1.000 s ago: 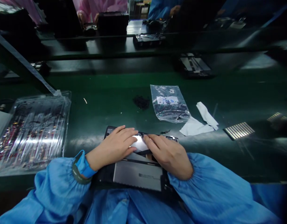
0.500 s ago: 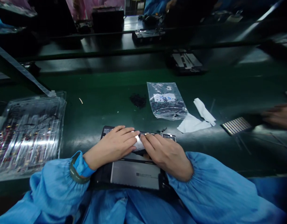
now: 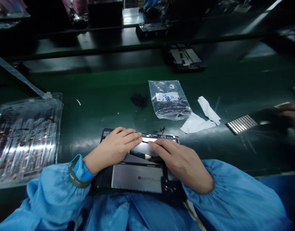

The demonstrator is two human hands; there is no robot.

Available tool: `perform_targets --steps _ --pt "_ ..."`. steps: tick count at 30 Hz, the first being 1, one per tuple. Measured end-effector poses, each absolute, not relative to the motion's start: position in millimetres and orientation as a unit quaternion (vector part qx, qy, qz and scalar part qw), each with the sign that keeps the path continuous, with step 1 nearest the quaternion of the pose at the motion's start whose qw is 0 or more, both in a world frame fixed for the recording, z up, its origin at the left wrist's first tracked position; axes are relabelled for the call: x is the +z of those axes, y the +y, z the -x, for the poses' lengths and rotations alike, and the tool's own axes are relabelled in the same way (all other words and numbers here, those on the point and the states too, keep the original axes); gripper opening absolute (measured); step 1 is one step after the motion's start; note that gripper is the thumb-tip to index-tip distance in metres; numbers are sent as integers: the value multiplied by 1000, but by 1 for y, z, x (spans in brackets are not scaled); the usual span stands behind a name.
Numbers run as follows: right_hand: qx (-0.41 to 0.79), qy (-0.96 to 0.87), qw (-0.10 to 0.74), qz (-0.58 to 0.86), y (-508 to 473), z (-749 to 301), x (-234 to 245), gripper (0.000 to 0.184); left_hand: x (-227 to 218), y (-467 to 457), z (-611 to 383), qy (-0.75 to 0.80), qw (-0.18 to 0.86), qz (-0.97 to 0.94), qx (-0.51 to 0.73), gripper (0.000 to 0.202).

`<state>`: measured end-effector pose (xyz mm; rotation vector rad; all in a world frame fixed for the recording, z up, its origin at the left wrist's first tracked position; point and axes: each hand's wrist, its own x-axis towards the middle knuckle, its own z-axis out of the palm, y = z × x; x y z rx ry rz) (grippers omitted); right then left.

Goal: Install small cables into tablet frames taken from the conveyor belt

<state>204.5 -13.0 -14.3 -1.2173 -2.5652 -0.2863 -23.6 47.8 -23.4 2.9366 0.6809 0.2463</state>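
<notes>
An opened tablet-like device (image 3: 106, 179) lies before me, its large grey battery (image 3: 137, 178) uncovered. My left hand (image 3: 117, 146) rests over the device's upper left part, fingers stretched flat and pointing right. A thin black strip (image 3: 145, 141) runs between my left fingertips and my right hand (image 3: 182, 162), whose thumb and forefinger are pinched at its right end. Below the fingers lies a dark bar with a pale end (image 3: 147, 157), partly covered by my right hand. A small curled black piece (image 3: 162, 130) is at the device's top edge.
Beyond the device are a pile of small black parts (image 3: 139, 100), a labelled clear bag (image 3: 170, 104) and torn white paper (image 3: 197, 124). Clear trays of strips (image 3: 29, 138) stand left. At right are a striped plate (image 3: 242, 124) and another person's hand (image 3: 292, 112). Another device (image 3: 185, 57) lies farther back.
My right hand has moved slightly right and down, away from my left fingertips, revealing the thin strip and dark bar. The other person's hand has moved right, away from the striped plate.
</notes>
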Motion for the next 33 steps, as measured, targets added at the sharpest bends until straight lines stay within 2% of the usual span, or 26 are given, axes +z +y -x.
perform_targets --steps 6,15,22,24,29,31,33 --pt "-149 -890 142 407 -11 -205 -17 29 -23 45 22 220 18 -972 82 37" --pt "-159 -889 137 407 -12 -204 -21 26 -24 42 21 225 -14 -971 73 37" --pt "-167 -888 76 421 -18 -207 -9 34 -23 44 22 227 9 -969 96 35" --pt "-162 -882 87 434 -24 -218 -9 35 -21 47 24 231 40 -966 106 34" --pt "-21 -748 223 624 -49 -243 -23 25 -20 55 21 249 85 -960 96 31" --pt "79 -670 235 700 -57 -245 -30 24 -22 59 16 285 74 -952 85 34" --pt "195 -608 227 735 -60 -244 -35 32 -21 63 11 316 71 -945 50 35"
